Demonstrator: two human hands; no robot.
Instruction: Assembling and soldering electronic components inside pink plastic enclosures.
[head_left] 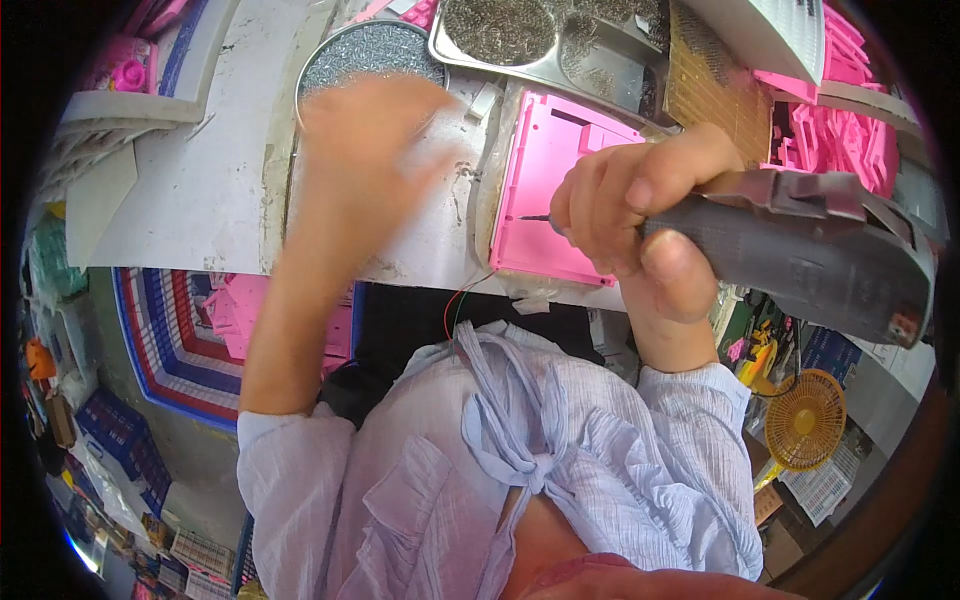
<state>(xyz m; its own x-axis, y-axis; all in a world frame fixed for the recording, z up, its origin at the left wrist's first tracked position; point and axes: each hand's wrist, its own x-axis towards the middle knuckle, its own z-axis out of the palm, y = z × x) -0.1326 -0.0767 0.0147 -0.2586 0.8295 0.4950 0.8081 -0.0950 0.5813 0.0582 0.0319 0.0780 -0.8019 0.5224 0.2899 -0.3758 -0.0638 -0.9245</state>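
Note:
My right hand is wrapped around a dark grey electric screwdriver that lies nearly level. Its thin bit points left, over a flat pink plastic panel with raised edges on the white bench. Whether the tip touches the panel I cannot tell. My left hand is blurred by motion at the near side of a round metal dish full of small silvery screws. Its thumb stands off to the right, but the fingertips are smeared, and anything between them is hidden.
Behind the panel lies a compartmented metal tray with small metal parts. Pink plastic pieces are heaped at the right. Below the bench on the left stands a blue, red and white basket holding pink parts. A yellow round fan sits lower right.

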